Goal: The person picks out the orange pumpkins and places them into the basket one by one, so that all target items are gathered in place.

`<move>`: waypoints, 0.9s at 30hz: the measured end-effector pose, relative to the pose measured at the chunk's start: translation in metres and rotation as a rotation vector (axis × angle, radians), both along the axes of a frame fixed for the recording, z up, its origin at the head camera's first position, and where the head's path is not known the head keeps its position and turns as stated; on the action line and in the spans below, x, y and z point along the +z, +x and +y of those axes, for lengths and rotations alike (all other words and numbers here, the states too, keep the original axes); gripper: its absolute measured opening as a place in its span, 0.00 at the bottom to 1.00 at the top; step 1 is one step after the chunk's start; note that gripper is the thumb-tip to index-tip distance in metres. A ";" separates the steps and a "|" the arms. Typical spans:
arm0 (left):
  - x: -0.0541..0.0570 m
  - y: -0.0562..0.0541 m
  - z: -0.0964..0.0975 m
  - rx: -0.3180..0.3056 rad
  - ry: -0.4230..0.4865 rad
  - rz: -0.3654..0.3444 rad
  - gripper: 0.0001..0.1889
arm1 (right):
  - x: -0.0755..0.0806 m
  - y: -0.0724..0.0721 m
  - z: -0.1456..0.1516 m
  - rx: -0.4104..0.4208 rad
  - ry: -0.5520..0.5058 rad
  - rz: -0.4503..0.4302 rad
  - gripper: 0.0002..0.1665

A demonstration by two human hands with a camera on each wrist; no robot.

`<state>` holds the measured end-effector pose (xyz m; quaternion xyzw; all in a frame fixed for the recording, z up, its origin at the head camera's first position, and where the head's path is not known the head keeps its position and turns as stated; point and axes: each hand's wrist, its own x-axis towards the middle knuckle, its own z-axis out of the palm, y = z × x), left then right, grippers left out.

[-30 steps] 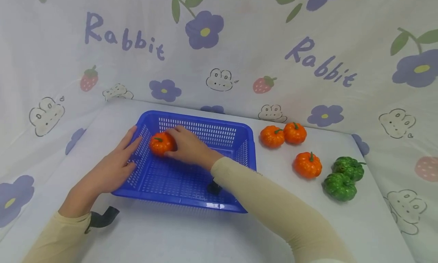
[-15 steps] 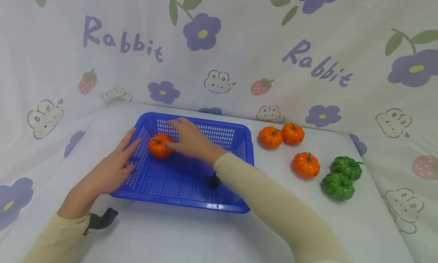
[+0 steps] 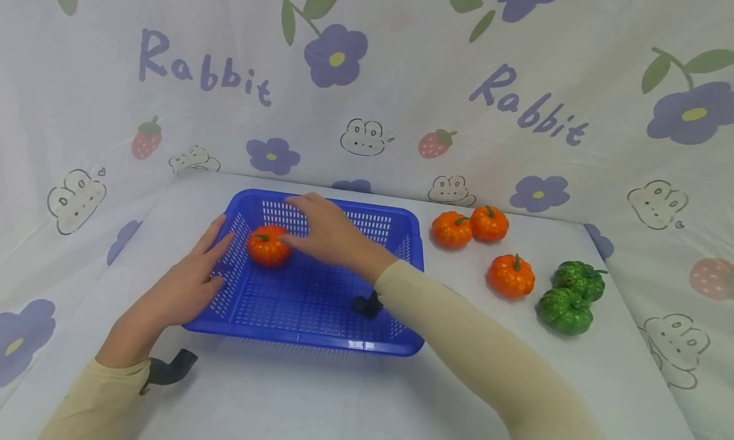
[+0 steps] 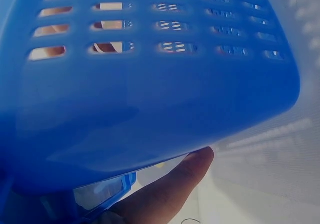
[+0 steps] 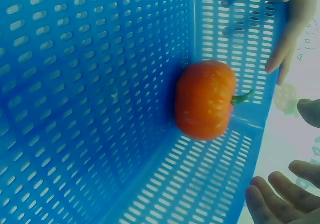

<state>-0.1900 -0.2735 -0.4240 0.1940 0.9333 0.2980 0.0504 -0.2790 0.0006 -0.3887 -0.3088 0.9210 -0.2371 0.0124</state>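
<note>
Left hand point(image 3: 186, 282): fingers straight, spread against the left side of the blue basket point(image 3: 298, 338), gripping nothing.
Orange pumpkin point(image 3: 267, 248): on the basket's floor, far-left corner, stem up, between both hands.
Right hand point(image 3: 331, 235): fingers and thumb loosely parted, holding nothing, just right of the pumpkin.

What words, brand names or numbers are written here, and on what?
"Rabbit": purple letters, left part of the patterned cloth behind the table.
"Rabbit": the same purple lettering, farther right on that cloth.
Right wrist view: partial marks at the picture's right edge, too cut off to read.
I can read nothing on the blue basket or the orange pumpkins.
</note>
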 end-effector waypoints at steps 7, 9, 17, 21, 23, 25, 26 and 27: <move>0.001 0.000 0.001 0.005 -0.002 -0.005 0.38 | 0.004 0.003 0.013 -0.007 -0.063 0.013 0.41; 0.000 0.000 0.001 0.006 0.000 -0.006 0.38 | 0.006 0.004 0.017 -0.008 -0.066 0.017 0.41; 0.000 0.000 0.002 0.008 0.008 -0.005 0.39 | 0.020 0.007 0.035 -0.033 -0.142 0.028 0.42; -0.001 -0.001 0.001 0.004 0.014 -0.005 0.38 | 0.028 0.009 0.047 -0.054 -0.188 0.024 0.42; -0.001 -0.001 0.001 0.002 0.017 -0.006 0.38 | 0.030 0.011 0.052 -0.067 -0.200 0.026 0.42; -0.002 -0.001 0.000 0.002 0.017 -0.006 0.38 | 0.032 0.011 0.057 -0.073 -0.212 0.029 0.42; -0.002 -0.001 0.000 0.002 0.016 -0.007 0.38 | 0.032 0.011 0.059 -0.077 -0.219 0.029 0.42; -0.002 -0.001 0.001 0.004 0.015 -0.008 0.38 | 0.033 0.012 0.062 -0.080 -0.222 0.029 0.42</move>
